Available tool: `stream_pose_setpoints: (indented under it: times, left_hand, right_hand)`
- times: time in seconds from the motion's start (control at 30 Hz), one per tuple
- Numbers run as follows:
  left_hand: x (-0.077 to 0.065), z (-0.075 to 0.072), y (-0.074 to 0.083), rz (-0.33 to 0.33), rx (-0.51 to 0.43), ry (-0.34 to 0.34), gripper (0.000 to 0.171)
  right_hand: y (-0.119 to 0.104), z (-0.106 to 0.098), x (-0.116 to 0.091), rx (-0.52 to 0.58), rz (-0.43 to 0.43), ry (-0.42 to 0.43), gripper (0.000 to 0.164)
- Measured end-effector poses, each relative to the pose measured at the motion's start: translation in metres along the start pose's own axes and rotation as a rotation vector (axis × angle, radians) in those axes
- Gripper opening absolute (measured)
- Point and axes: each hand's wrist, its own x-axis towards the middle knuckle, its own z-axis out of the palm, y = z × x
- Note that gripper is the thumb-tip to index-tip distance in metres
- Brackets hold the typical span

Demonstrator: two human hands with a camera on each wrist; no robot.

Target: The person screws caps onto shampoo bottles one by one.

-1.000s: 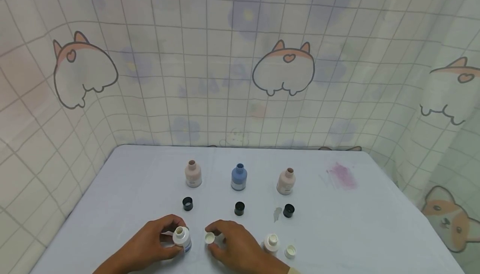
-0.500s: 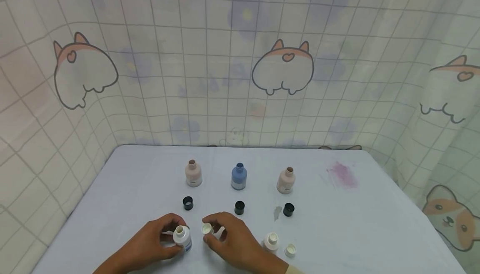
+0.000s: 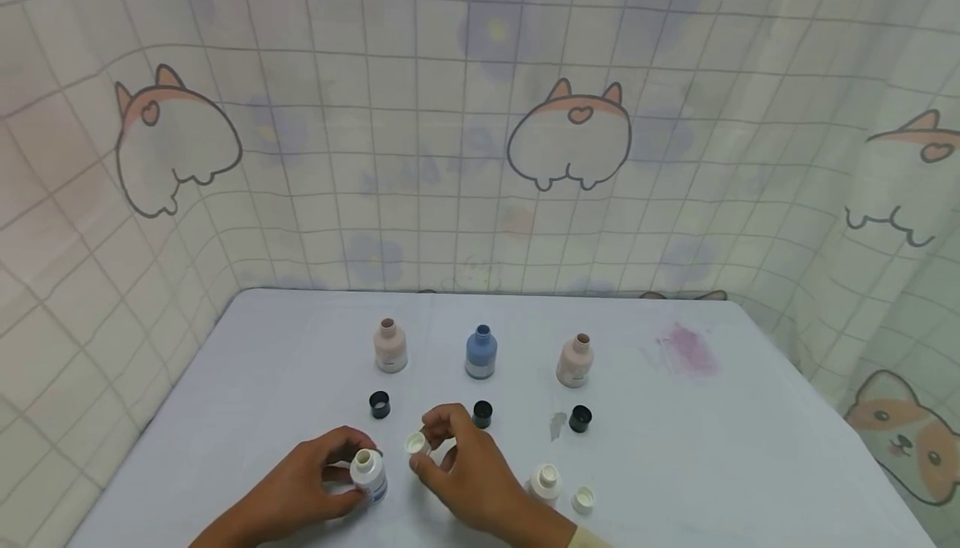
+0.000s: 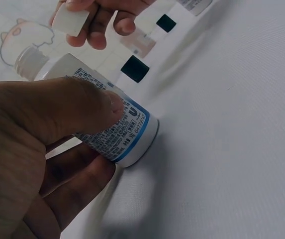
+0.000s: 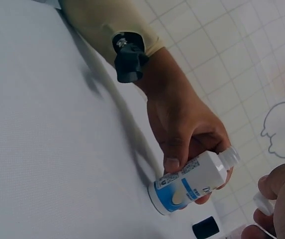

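Note:
My left hand [image 3: 307, 477] grips a small white bottle [image 3: 369, 479] around its body near the table's front. Its neck is bare, and in the left wrist view the label [image 4: 132, 124] shows fine print with a blue band. Just right of it, my right hand [image 3: 480, 473] pinches a white screw cap [image 3: 417, 444] between thumb and fingers, hollow side up. The cap is apart from the bottle's mouth. The bottle [image 5: 197, 179] stands nearly upright on the white table, seen from its blue-printed side in the right wrist view.
Along the back stand two open pinkish bottles [image 3: 391, 348] [image 3: 575, 362] and an open blue bottle [image 3: 481, 354]. Black caps [image 3: 380, 404] [image 3: 482, 414] [image 3: 581, 419] lie before them. Right of my right hand are another open white bottle [image 3: 545, 484] and a white cap [image 3: 582, 499].
My right hand has raised the white cap and carried it a little toward the back, its fingers shifting on it. My left hand stays on the bottle. The head view has shifted slightly.

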Motion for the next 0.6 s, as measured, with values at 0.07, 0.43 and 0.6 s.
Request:
stream_pose_setpoints:
  times: [0.07, 0.43, 0.6]
  left_hand:
    - [0.001, 0.0, 0.0, -0.006, 0.018, 0.012, 0.046]
    - [0.008, 0.003, 0.003, -0.025, -0.03, 0.019, 0.049]
    - [0.011, 0.005, 0.001, -0.005, -0.04, 0.017, 0.048]
  right_hand:
    - [-0.001, 0.0, 0.0, 0.02, 0.028, 0.013, 0.034]
    - [0.001, 0.0, 0.001, 0.036, 0.033, 0.059, 0.026]
    - [0.0, 0.0, 0.002, 0.048, 0.041, 0.064, 0.025]
